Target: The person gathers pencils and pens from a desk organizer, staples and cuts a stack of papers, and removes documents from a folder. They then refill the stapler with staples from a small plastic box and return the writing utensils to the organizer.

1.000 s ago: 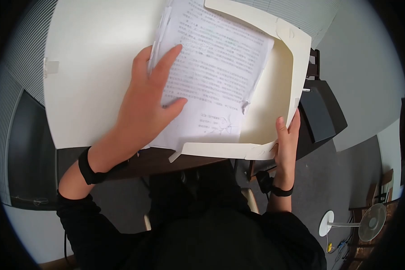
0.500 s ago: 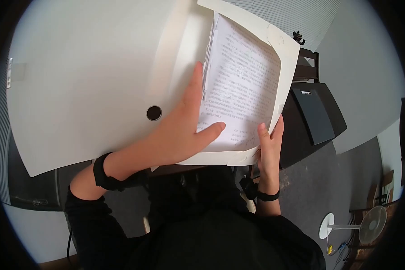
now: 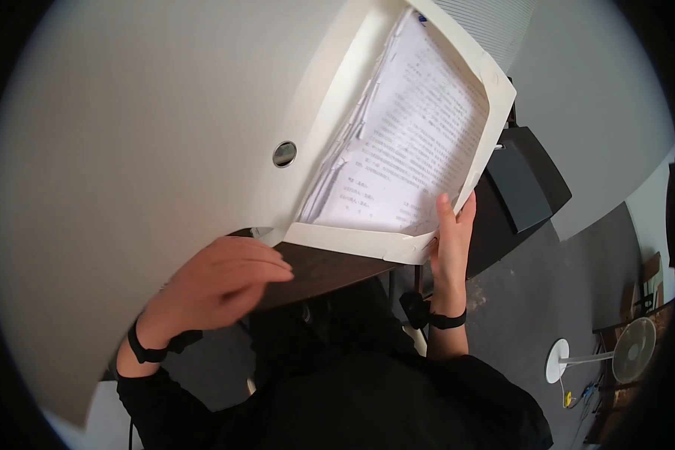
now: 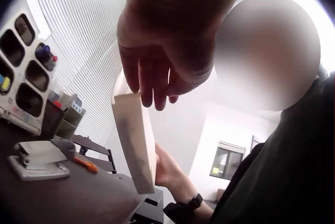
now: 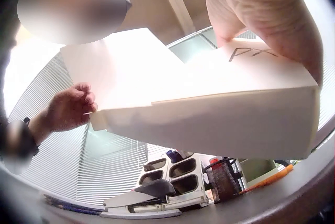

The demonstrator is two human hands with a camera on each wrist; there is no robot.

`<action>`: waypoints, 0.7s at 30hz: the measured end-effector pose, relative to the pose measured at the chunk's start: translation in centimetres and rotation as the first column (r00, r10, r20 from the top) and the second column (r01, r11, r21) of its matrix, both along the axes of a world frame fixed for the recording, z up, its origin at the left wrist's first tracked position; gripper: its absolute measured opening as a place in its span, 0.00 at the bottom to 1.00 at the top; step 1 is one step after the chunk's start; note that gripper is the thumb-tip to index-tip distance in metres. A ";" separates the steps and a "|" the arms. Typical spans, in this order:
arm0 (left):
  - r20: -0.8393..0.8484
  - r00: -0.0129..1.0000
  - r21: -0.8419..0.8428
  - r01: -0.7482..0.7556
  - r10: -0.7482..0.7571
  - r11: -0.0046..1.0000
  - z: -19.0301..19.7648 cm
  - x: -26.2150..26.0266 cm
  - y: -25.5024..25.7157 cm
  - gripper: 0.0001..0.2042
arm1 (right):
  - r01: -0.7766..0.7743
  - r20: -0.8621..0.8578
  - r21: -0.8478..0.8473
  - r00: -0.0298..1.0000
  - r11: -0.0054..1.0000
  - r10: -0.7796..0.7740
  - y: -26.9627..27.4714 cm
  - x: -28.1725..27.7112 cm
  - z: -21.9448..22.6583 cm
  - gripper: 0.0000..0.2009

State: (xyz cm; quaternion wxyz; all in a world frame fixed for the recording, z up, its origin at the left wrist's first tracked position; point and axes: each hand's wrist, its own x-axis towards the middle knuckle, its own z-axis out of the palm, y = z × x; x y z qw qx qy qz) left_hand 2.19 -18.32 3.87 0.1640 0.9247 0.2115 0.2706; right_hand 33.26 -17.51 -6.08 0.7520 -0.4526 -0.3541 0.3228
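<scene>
A white file box [image 3: 352, 244], its wide lid [image 3: 150, 127] swung out to the left, is held tilted above the table. Inside lies a thick stack of printed papers [image 3: 420, 127] with uneven left edges. My right hand [image 3: 451, 240] grips the box's near right corner, thumb up on the rim. Handwritten letters mark the box's outer face by that hand in the right wrist view. My left hand [image 3: 214, 285] hovers in front of the lid's lower part, fingers loosely bent and holding nothing. In the left wrist view its fingertips hang close to the box's end wall [image 4: 133, 140].
On the dark table [image 4: 115, 198] stand a stapler [image 4: 42, 158], an orange-handled tool [image 4: 86, 165] and a white organizer [image 4: 21, 72] with several compartments. A dark flat case [image 3: 521, 184] lies to the right. A fan [image 3: 634, 349] stands beyond it.
The papers have slid right into the box. My left hand has left their edge and drawn back down and left. The box has turned and its lid fills more of the left side.
</scene>
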 end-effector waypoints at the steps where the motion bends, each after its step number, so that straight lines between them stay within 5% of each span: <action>1: -0.004 1.000 0.005 0.010 -0.010 1.000 -0.4 -0.8 0.1 0.12 | 0.010 -0.004 0.005 1.000 1.000 -0.010 0.0 0.1 -0.1 0.36; 3: -0.093 0.988 -0.317 -0.144 0.121 0.937 -1.7 -3.5 0.2 0.15 | 0.004 0.073 -0.029 0.997 1.000 -0.002 -0.2 0.0 -0.1 0.37; 4: -0.095 0.989 -0.308 -0.134 0.109 0.942 -10.5 -13.8 -0.6 0.15 | 0.016 0.070 -0.020 0.997 1.000 -0.015 -0.2 0.3 -0.4 0.37; 5: 0.161 0.986 -0.689 0.142 -0.040 0.711 -15.9 -19.8 5.0 0.16 | 0.031 0.103 -0.038 0.994 0.999 -0.027 0.1 0.8 -0.9 0.38; 6: 0.437 0.898 -0.849 0.433 -0.058 0.304 -20.0 -23.3 12.0 0.17 | 0.044 0.135 -0.056 0.990 0.997 -0.036 0.6 1.1 -1.1 0.38; 7: 0.435 0.898 -0.847 0.433 -0.064 0.308 -14.4 -17.5 10.3 0.17 | 0.037 0.115 -0.066 0.993 0.997 -0.029 0.5 0.9 -0.9 0.38; 9: 0.263 0.925 -0.707 -0.009 0.274 0.707 -5.6 -8.5 6.6 0.18 | 0.009 0.101 -0.070 0.995 0.997 -0.001 0.3 0.5 -0.5 0.38; 10: 0.229 0.858 -0.547 -0.278 0.461 0.790 -0.7 -5.3 2.9 0.20 | -0.030 0.084 -0.069 0.996 0.997 0.036 -1.2 0.2 1.1 0.38; 12: 0.238 0.856 -0.607 -0.238 0.460 0.758 1.9 -1.8 1.5 0.23 | -0.082 0.158 -0.039 0.984 0.996 0.087 -1.1 0.7 0.0 0.34; 14: 0.242 0.870 -0.706 -0.146 0.431 0.693 1.8 0.1 1.5 0.27 | -0.114 0.416 -0.092 0.898 0.989 0.142 -0.5 1.7 -1.9 0.45; 15: 0.236 0.893 -0.748 -0.085 0.383 0.658 0.9 0.7 1.8 0.29 | -0.417 0.485 0.399 0.852 0.817 0.198 1.1 2.6 -7.7 0.42; 16: 0.233 0.914 -0.786 -0.024 0.332 0.618 0.4 1.1 2.0 0.31 | -0.420 0.489 0.400 0.849 0.815 0.198 -0.6 2.2 -8.9 0.42; 18: 0.242 0.908 -0.811 -0.004 0.342 0.584 0.8 1.6 1.7 0.33 | -0.419 -0.090 0.242 0.888 0.875 0.450 -3.0 1.3 -11.0 0.31; 20: 0.221 0.906 -0.806 -0.038 0.361 0.590 1.5 2.0 1.1 0.33 | -0.398 -0.281 -0.285 0.904 0.872 0.321 -4.3 -0.3 3.0 0.32; 21: 0.197 0.878 -0.843 -0.075 0.436 0.532 1.1 2.1 1.0 0.30 | -0.592 -0.310 -0.020 0.770 0.806 0.558 -3.1 1.4 0.8 0.36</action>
